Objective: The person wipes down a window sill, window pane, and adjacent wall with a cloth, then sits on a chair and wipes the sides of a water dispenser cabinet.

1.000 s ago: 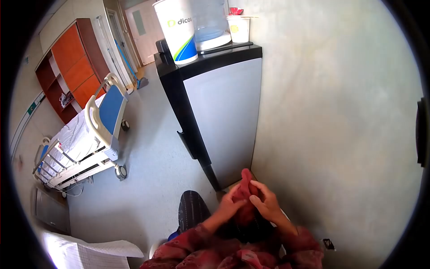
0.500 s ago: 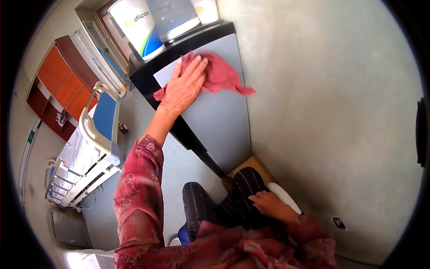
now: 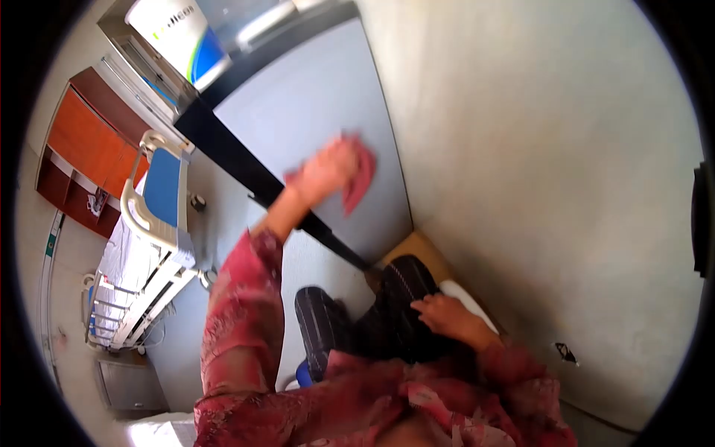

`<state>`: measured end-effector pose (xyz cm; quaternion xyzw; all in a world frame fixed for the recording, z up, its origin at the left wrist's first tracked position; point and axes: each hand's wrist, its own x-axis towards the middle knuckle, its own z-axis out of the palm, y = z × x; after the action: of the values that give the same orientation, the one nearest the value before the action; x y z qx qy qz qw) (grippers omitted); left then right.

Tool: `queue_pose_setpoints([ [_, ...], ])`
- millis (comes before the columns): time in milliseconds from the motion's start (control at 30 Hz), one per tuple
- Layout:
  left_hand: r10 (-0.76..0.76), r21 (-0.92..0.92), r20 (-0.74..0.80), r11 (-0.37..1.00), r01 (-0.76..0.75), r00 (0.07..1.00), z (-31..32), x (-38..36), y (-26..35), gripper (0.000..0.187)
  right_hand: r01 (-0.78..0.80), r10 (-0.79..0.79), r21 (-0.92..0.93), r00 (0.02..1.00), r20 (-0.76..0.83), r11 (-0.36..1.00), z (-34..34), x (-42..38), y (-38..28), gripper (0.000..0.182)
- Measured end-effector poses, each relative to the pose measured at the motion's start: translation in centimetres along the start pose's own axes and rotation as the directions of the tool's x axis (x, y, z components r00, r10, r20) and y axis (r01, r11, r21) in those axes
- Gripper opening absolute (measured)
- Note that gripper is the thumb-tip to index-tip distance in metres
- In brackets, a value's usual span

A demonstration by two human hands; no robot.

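My left hand, smeared by motion, is closed on a dark pink cloth. The cloth is bunched under the palm and lies against the smooth grey side panel of a tall black-edged cabinet that looks like a water dispenser. Part of the cloth hangs out below and to the right of the fingers. My right hand rests on my dark trouser leg, fingers loosely apart, with nothing seen in it.
On the cabinet's top stand a white paper cup with blue and green print and a clear container, cut off above. A wall rises close on the right. To the left are a wheeled hospital bed and a red-brown cupboard.
My left hand has moved down the grey panel with the cloth, which is more bunched now. The view has shifted, so the cabinet's top sits higher and further left. My right hand stays on the leg.
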<state>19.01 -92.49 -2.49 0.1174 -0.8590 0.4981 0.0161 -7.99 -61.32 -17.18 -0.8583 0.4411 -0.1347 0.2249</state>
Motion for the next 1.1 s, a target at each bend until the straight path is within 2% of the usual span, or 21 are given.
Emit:
queue_pose_setpoints([
  [33, -0.058, 0.110, -0.090, 0.992, 0.067, 0.994, -2.0, 2.3, -2.7, 0.033, 0.008, -0.008, 0.000, 1.000, -0.016, 1.000, 0.3, 0.0, 0.2, 0.028],
  [67, -0.167, -0.021, -0.125, 0.986, 0.166, 0.978, -2.8, 4.6, -5.0, 0.034, -0.012, 0.012, 0.005, 1.000, 0.006, 1.000, -0.1, 0.1, 0.0, 0.028],
  [100, -0.241, -0.121, -0.203, 0.968, 0.220, 0.949, -3.0, 6.0, -7.1, 0.035, 0.021, -0.021, 0.017, 0.999, -0.049, 1.000, -0.3, 0.0, 0.0, 0.028],
  [167, -0.353, -0.099, -0.139, 0.935, 0.341, 0.925, -4.5, 8.4, -8.7, 0.037, -0.030, 0.030, 0.013, 0.999, 0.019, 0.999, -0.6, 0.4, -0.4, 0.025],
  [233, -0.222, 0.084, -0.418, 0.956, 0.281, 0.881, -3.5, 10.2, -8.7, 0.018, -0.025, 0.025, 0.014, 1.000, -0.008, 1.000, -0.5, 0.5, -0.5, 0.023],
  [267, -0.282, 0.009, -0.294, 0.955, 0.298, 0.913, -1.4, 9.6, -7.1, 0.031, -0.039, 0.038, 0.034, 0.999, 0.015, 0.999, -0.6, 0.4, -0.8, 0.023],
  [300, -0.285, -0.013, -0.285, 0.956, 0.294, 0.915, 0.6, 9.0, -5.4, 0.031, -0.050, 0.050, 0.032, 0.999, 0.016, 0.998, -1.0, 0.6, -1.0, 0.022],
  [367, -0.347, -0.114, -0.148, 0.936, 0.333, 0.926, 2.5, 8.6, -2.5, 0.030, -0.074, 0.073, 0.038, 0.997, 0.031, 0.997, -1.2, 0.9, -1.2, 0.022],
  [400, -0.304, -0.107, -0.174, 0.951, 0.289, 0.937, 2.7, 8.4, -1.2, 0.021, -0.080, 0.079, 0.038, 0.997, 0.017, 0.996, -1.1, 0.9, -1.3, 0.023],
  [433, -0.309, -0.126, -0.164, 0.948, 0.291, 0.937, 3.2, 8.1, 0.4, 0.021, -0.085, 0.085, 0.034, 0.996, 0.003, 0.996, -1.0, 0.9, -1.4, 0.024],
  [500, -0.191, -0.194, 0.190, 0.954, 0.228, 0.963, 5.4, 7.0, 4.6, 0.038, -0.087, 0.086, 0.053, 0.996, 0.011, 0.995, -1.1, 1.0, -1.4, 0.027],
  [533, -0.147, -0.166, 0.046, 0.974, 0.153, 0.988, 8.0, 5.9, 6.9, 0.037, -0.078, 0.079, 0.064, 0.997, 0.000, 0.995, -1.2, 1.2, -1.3, 0.030],
  [567, -0.151, -0.179, 0.046, 0.971, 0.156, 0.988, 9.3, 5.4, 8.9, 0.037, -0.087, 0.087, 0.064, 0.996, 0.011, 0.994, -1.2, 1.3, -1.2, 0.030],
  [633, -0.075, -0.207, 0.059, 0.975, 0.086, 0.995, 11.5, 4.9, 12.4, 0.036, -0.110, 0.109, 0.071, 0.994, 0.022, 0.991, -1.2, 1.5, -1.1, 0.037],
  [767, -0.079, -0.284, 0.121, 0.952, 0.111, 0.989, 15.7, 4.5, 19.5, 0.035, -0.139, 0.136, 0.062, 0.989, 0.056, 0.988, -1.7, 2.5, -0.7, 0.042],
  [867, -0.045, -0.331, 0.173, 0.938, 0.101, 0.984, 18.7, 4.1, 24.6, 0.036, -0.145, 0.139, 0.138, 0.989, 0.054, 0.980, -2.4, 2.9, -0.2, 0.048],
  [933, 0.018, -0.546, 0.310, 0.822, 0.162, 0.950, 20.6, 3.6, 27.2, 0.039, -0.170, 0.163, 0.152, 0.985, 0.061, 0.974, -2.5, 3.6, 0.2, 0.048],
  [1033, -0.063, -0.624, 0.279, 0.746, 0.230, 0.958, 26.1, -1.1, 34.7, 0.036, -0.201, 0.188, 0.159, 0.978, 0.090, 0.967, -3.1, 4.4, 0.3, 0.047],
  [1100, -0.050, -0.613, 0.265, 0.762, 0.208, 0.963, 26.5, -4.8, 36.7, 0.036, -0.233, 0.219, 0.141, 0.969, 0.110, 0.962, -3.0, 4.6, 0.3, 0.042],
])
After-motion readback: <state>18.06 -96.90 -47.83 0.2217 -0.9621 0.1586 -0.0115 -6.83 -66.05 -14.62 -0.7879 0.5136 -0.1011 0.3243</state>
